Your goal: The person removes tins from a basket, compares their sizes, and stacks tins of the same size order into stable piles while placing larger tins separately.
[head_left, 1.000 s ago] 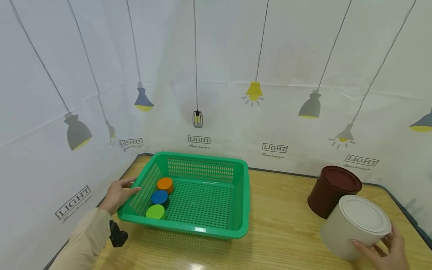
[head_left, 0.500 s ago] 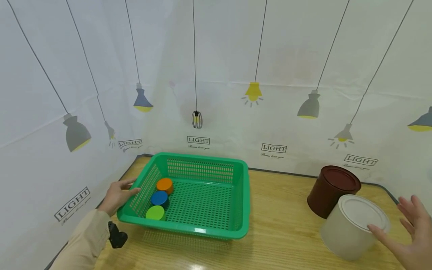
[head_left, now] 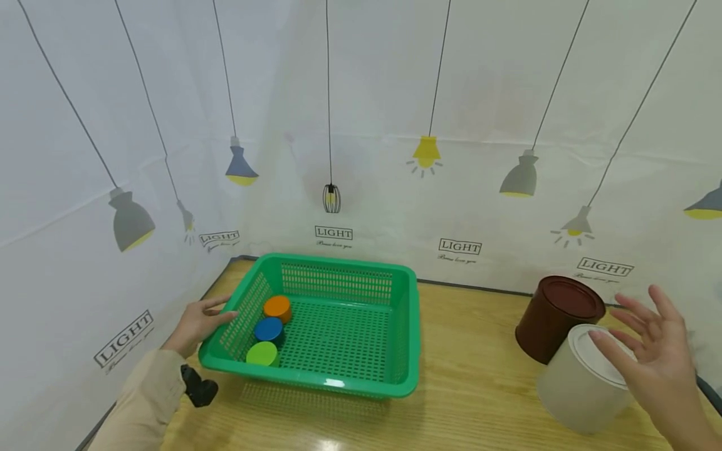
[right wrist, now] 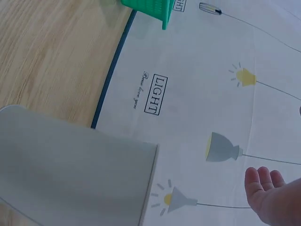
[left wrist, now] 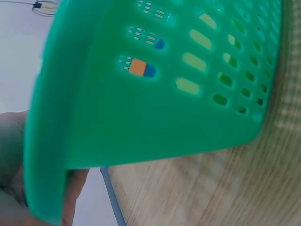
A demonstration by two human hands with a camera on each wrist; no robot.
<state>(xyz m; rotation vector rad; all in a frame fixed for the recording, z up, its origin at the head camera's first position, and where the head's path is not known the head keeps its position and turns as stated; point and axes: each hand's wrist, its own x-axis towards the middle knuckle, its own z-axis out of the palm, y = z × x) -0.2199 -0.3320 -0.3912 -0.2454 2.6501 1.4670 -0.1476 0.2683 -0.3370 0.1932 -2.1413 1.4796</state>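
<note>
My left hand grips the left rim of a green plastic basket, with the thumb over the rim. The left wrist view shows the hand at the basket's rim. Inside the basket, along its left side, sit an orange round piece, a blue one and a lime-green one. My right hand, fingers spread and holding nothing, is raised by a white lidded can; in the right wrist view the hand is apart from the can.
A dark brown lidded can stands just behind the white can. Both are on a wooden table, right of the basket. A white sheet printed with lamps hangs behind and at the left. A black device is strapped at the left wrist.
My right hand has let go of the white can, drawn off to the right, then risen and come back in above it. The left hand and basket have stayed in place.
</note>
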